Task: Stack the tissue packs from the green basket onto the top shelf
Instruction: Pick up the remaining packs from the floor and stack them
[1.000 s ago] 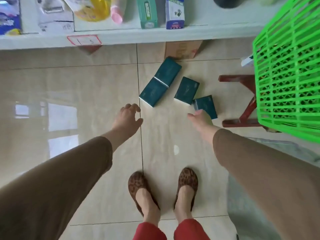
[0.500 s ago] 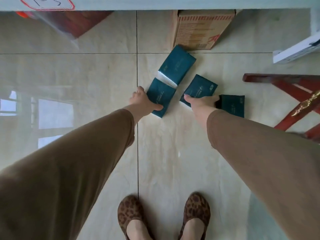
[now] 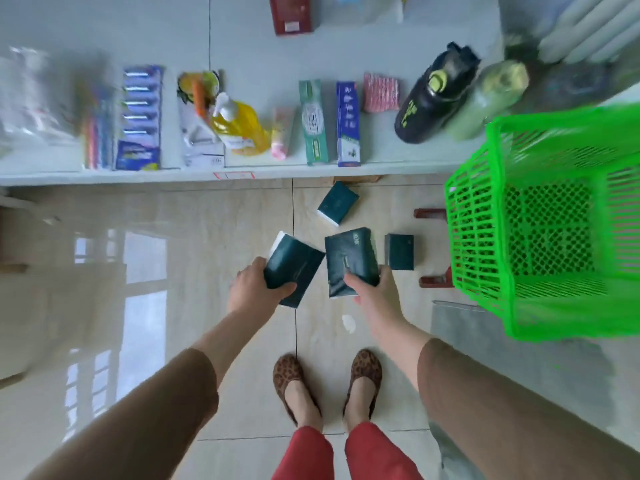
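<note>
Hands (left hand (image 3: 250,289), right hand (image 3: 372,293)) each grip one tissue pack (image 3: 293,269).

Both arms stretched fwd & down, brown sleeves ending mid-forearm, wrists bare. Left hand (image 3: 254,291) closed round the near end of a dark pack (image 3: 294,268), thumb across its top face, fingers underneath. Right hand (image 3: 375,289) closed on a second pack (image 3: 349,259), thumb on top, fingers wrapped at its right edge. Hands near each other, not touching. Feet in leopard-print flats, side by side below; red trouser legs at bottom edge.
</note>
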Demonstrator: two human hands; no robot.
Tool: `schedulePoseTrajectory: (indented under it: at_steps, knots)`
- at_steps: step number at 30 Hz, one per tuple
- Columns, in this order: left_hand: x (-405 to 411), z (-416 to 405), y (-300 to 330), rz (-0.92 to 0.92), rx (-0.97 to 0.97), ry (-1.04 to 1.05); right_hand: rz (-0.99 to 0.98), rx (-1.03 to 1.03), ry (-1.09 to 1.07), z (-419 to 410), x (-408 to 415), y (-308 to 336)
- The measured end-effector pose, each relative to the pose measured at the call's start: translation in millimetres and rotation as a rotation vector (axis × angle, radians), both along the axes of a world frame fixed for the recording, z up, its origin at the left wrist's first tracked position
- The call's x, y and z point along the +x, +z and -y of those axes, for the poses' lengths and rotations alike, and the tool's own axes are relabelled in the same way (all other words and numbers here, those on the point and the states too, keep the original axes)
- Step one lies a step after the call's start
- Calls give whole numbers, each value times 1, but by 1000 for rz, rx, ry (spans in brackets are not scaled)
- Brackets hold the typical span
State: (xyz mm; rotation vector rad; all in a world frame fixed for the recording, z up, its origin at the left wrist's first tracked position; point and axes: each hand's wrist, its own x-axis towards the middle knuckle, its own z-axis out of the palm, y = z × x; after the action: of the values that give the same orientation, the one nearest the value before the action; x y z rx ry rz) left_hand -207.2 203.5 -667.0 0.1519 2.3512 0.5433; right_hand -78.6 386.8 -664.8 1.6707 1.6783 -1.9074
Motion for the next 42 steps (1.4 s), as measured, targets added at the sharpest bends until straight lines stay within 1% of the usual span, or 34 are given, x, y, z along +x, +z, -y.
schedulePoseTrajectory:
  at_steps: [4,7,10,12,14,18,22,25,28,33,37,39,42]
  knots:
    - [-28,13,187,-153,143,4,-177,241,161,-6,-18,184]
    - [-42,23,307,-327,209,-16,-303,364,232,-12,-30,303]
    - [-56,30,395,-514,259,-57,-429,417,281,-22,-41,386]
    - [-69,27,437,-593,290,-108,-466,457,308,-30,-52,423]
    - [-87,18,466,-658,297,-163,-486,498,290,-41,-68,448]
    - [-136,-16,500,-757,284,-267,-528,544,214,-70,-112,475]
    - [-198,-69,518,-914,187,-428,-536,600,199,-113,-160,484]
    - [-247,-114,528,-943,145,-484,-526,605,207,-153,-196,481]
    - [-298,-150,532,-979,68,-538,-521,589,261,-186,-230,478]
    - [-370,-183,526,-1066,-93,-592,-507,644,383,-223,-290,474]
    - [-410,-197,517,-1095,-262,-625,-450,809,474,-239,-331,469]
    - [-423,-200,512,-1078,-331,-602,-435,896,525,-242,-349,468]
    - [-432,-205,505,-1046,-349,-530,-421,1019,609,-246,-376,469]
